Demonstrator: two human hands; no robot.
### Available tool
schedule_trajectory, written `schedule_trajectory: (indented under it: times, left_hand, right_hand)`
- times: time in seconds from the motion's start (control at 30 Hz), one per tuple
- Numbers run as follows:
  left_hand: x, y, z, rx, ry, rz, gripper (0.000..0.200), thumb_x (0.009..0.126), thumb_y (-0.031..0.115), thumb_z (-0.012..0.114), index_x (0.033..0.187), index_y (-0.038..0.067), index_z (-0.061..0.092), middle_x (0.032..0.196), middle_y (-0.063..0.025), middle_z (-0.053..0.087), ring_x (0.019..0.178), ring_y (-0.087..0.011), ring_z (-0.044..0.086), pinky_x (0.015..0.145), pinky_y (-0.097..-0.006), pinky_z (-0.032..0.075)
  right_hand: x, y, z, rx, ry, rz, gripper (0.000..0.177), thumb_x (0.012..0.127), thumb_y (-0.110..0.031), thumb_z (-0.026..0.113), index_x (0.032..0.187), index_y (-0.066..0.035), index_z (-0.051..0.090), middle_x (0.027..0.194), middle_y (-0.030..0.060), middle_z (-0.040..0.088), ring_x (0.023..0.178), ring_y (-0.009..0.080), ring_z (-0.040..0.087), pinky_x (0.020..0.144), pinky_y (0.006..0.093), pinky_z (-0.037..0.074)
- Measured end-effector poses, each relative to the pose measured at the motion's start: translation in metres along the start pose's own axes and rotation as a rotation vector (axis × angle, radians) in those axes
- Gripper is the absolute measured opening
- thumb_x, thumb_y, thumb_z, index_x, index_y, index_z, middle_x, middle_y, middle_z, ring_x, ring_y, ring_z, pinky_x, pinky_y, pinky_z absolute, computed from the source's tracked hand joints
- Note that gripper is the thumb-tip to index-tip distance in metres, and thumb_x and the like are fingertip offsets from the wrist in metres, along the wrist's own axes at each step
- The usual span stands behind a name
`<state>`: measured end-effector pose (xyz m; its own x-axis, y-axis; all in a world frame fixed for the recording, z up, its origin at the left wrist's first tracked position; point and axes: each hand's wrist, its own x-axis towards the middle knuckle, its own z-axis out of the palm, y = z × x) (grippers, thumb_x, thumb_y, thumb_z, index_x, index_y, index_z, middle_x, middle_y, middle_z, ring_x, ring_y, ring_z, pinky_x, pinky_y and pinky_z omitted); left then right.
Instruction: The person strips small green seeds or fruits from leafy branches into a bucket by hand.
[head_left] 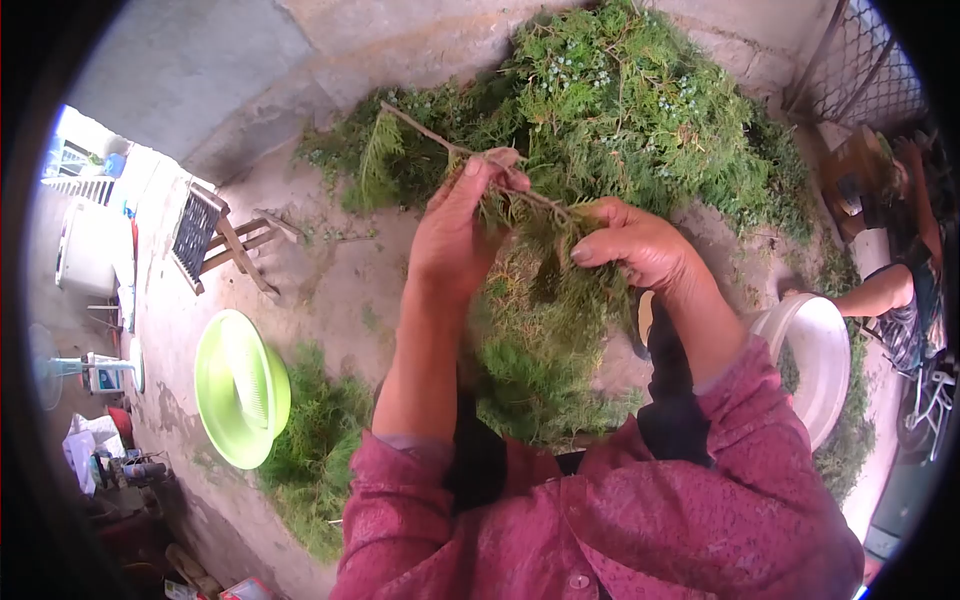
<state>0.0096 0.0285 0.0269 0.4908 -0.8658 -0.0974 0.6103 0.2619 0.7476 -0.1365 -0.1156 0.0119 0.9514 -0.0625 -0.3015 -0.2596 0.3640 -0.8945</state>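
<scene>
A thin brown branch (pixel 425 130) with green sprigs slants across the upper middle of the head view. My left hand (pixel 465 215) is closed round its middle, thumb on top. Farther down the same branch, my right hand (pixel 635 245) pinches it where leafy sprigs hang, its thumb and fingers pressed together. Behind both hands lies a large pile of green cuttings (pixel 620 110) with small pale berries. More loose greenery (pixel 530 380) lies on the ground below my hands.
A lime-green basin (pixel 225 420) stands at the left beside more greenery (pixel 310 450). A small folding stool (pixel 225 240) is behind it. At the right are a whitish tub (pixel 825 370) and another person's arm (pixel 880 295). A concrete wall (pixel 370 50) bounds the back.
</scene>
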Motion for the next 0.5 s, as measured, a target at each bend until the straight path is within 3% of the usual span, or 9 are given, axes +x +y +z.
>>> schedule_trajectory:
  times: [0.03, 0.07, 0.13, 0.2, 0.23, 0.3, 0.33, 0.4, 0.5]
  left_hand:
    - [-0.003, 0.002, 0.002, 0.074, 0.042, 0.049, 0.031, 0.090, 0.026, 0.043, 0.109, 0.004, 0.052, 0.094, -0.0097, 0.059, 0.088, -0.0165, 0.051, 0.076, -0.0334, 0.041]
    - [-0.005, 0.004, 0.000, 0.076, 0.043, 0.049, 0.031, 0.090, 0.026, 0.043, 0.109, 0.004, 0.052, 0.094, -0.0097, 0.059, 0.088, -0.0165, 0.051, 0.076, -0.0334, 0.041]
    - [-0.006, 0.007, -0.006, 0.018, -0.168, 0.011, 0.030, 0.090, 0.025, 0.045, 0.106, 0.002, 0.054, 0.096, -0.0109, 0.059, 0.087, -0.0173, 0.052, 0.071, -0.0337, 0.043]
    - [-0.006, 0.007, -0.007, 0.073, -0.188, -0.004, 0.032, 0.090, 0.029, 0.043, 0.108, 0.004, 0.052, 0.099, -0.0102, 0.057, 0.085, -0.0177, 0.052, 0.069, -0.0330, 0.043]
    - [-0.005, 0.006, -0.008, 0.123, -0.201, -0.024, 0.035, 0.091, 0.033, 0.042, 0.110, 0.006, 0.050, 0.102, -0.0096, 0.055, 0.083, -0.0182, 0.051, 0.066, -0.0322, 0.042]
    - [-0.004, 0.005, -0.010, 0.149, -0.170, -0.070, 0.034, 0.090, 0.034, 0.042, 0.108, 0.006, 0.052, 0.102, -0.0094, 0.056, 0.082, -0.0177, 0.052, 0.066, -0.0317, 0.042]
    - [-0.004, 0.004, -0.011, 0.168, -0.134, -0.111, 0.033, 0.090, 0.034, 0.043, 0.105, 0.007, 0.053, 0.102, -0.0092, 0.056, 0.082, -0.0172, 0.052, 0.066, -0.0312, 0.041]
    - [-0.003, 0.000, -0.011, 0.157, -0.066, -0.152, 0.031, 0.090, 0.034, 0.044, 0.104, 0.007, 0.053, 0.103, -0.0086, 0.056, 0.082, -0.0160, 0.053, 0.066, -0.0308, 0.041]
    - [-0.003, -0.005, -0.006, 0.119, 0.038, -0.215, 0.028, 0.090, 0.032, 0.045, 0.101, 0.008, 0.053, 0.104, -0.0072, 0.057, 0.084, -0.0139, 0.053, 0.067, -0.0300, 0.042]
  right_hand:
    - [-0.001, -0.001, -0.001, 0.030, 0.023, 0.016, 0.022, 0.071, -0.015, 0.065, 0.091, -0.007, 0.061, 0.065, -0.0066, 0.056, 0.047, 0.0009, 0.042, 0.039, 0.0164, 0.030]
    - [-0.007, -0.007, 0.001, 0.103, 0.051, -0.068, 0.028, 0.069, -0.013, 0.066, 0.095, -0.004, 0.060, 0.073, -0.0029, 0.060, 0.062, 0.0041, 0.053, 0.056, 0.0187, 0.042]
    - [-0.017, -0.010, -0.002, 0.098, 0.130, -0.102, 0.031, 0.069, -0.012, 0.067, 0.097, -0.002, 0.058, 0.078, -0.0014, 0.061, 0.069, 0.0057, 0.054, 0.065, 0.0208, 0.043]
    - [-0.021, -0.012, -0.012, 0.064, 0.182, -0.077, 0.042, 0.066, -0.012, 0.069, 0.103, 0.002, 0.055, 0.086, 0.0011, 0.061, 0.079, 0.0086, 0.055, 0.080, 0.0237, 0.040]
    - [-0.019, -0.012, -0.013, 0.068, 0.185, -0.085, 0.042, 0.066, -0.012, 0.069, 0.103, 0.002, 0.055, 0.086, 0.0011, 0.061, 0.079, 0.0086, 0.055, 0.080, 0.0237, 0.040]
    - [-0.017, -0.008, -0.014, -0.042, 0.232, -0.093, 0.043, 0.066, -0.018, 0.070, 0.103, -0.001, 0.056, 0.086, 0.0009, 0.059, 0.065, 0.0068, 0.052, 0.062, 0.0212, 0.042]
    - [-0.014, -0.005, -0.020, -0.037, 0.237, -0.096, 0.043, 0.066, -0.018, 0.070, 0.103, -0.001, 0.056, 0.086, 0.0009, 0.059, 0.065, 0.0068, 0.052, 0.062, 0.0212, 0.042]
    - [-0.006, -0.001, -0.035, -0.135, 0.273, 0.007, 0.046, 0.066, -0.025, 0.071, 0.104, -0.003, 0.056, 0.086, 0.0005, 0.057, 0.051, 0.0050, 0.043, 0.041, 0.0198, 0.033]
    - [-0.001, 0.000, -0.041, -0.183, 0.375, -0.007, 0.047, 0.066, -0.028, 0.071, 0.105, -0.005, 0.057, 0.087, 0.0000, 0.056, 0.043, 0.0038, 0.034, 0.033, 0.0207, 0.020]
